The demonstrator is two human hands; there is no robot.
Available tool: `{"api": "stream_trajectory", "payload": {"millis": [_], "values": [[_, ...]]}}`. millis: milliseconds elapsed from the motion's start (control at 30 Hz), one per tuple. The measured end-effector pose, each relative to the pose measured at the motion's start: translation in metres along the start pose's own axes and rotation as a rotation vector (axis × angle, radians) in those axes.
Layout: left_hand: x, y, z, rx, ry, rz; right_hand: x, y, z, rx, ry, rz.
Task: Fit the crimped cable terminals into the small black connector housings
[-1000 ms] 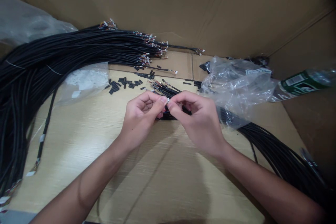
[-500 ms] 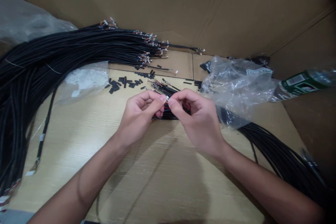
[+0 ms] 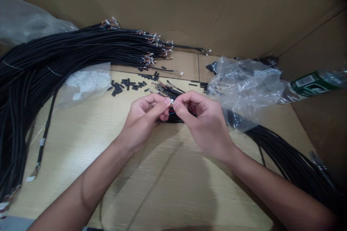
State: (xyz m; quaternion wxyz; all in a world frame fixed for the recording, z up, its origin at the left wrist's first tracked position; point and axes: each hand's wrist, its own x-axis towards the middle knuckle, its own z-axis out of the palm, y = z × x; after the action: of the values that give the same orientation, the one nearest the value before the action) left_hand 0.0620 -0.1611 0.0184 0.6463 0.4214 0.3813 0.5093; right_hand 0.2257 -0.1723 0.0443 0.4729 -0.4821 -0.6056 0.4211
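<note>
Between the fingertips of both hands is a small white connector point(image 3: 171, 101). My left hand point(image 3: 148, 113) pinches it with thumb and forefinger from the left. From the right, my right hand point(image 3: 199, 115) pinches at the connector or at thin wires beside it; which of them cannot be made out. Coloured wires show just under the fingertips. Behind and below the hands lies a bundle of black cables point(image 3: 268, 140) with bare coloured wire ends point(image 3: 161, 86), running off to the right. The hands hide part of this bundle.
A larger bundle of black cables point(image 3: 81, 48) with white connectors curves along the left. Short black tube pieces point(image 3: 128, 85) lie scattered behind the hands. A bag of white parts point(image 3: 88, 83), a crumpled clear bag point(image 3: 244, 90) and a green-labelled bottle point(image 3: 311, 85) lie around. Cardboard walls point(image 3: 173, 3) enclose the table.
The hands keep almost the same pose, pinching at the connector. The view has shifted very slightly; nothing else visibly differs.
</note>
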Motion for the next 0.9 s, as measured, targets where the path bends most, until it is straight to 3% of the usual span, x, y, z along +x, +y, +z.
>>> {"api": "stream_trajectory", "payload": {"millis": [200, 433, 700, 900], "values": [[0.0001, 0.0009, -0.0035, 0.122, 0.011, 0.077, 0.0005, 0.0017, -0.0005, -0.027, 0.000, 0.022], [-0.0021, 0.0050, -0.0016, 0.164, 0.045, 0.112, -0.0028, 0.0058, 0.0032, -0.197, 0.084, -0.198], [-0.0016, 0.0007, -0.0023, 0.073, 0.021, 0.109, 0.0036, 0.0050, -0.0016, 0.019, -0.062, -0.054], [-0.0023, 0.0025, -0.0026, 0.101, 0.010, 0.124, 0.0025, 0.0038, -0.0017, 0.078, -0.005, -0.032]]}}
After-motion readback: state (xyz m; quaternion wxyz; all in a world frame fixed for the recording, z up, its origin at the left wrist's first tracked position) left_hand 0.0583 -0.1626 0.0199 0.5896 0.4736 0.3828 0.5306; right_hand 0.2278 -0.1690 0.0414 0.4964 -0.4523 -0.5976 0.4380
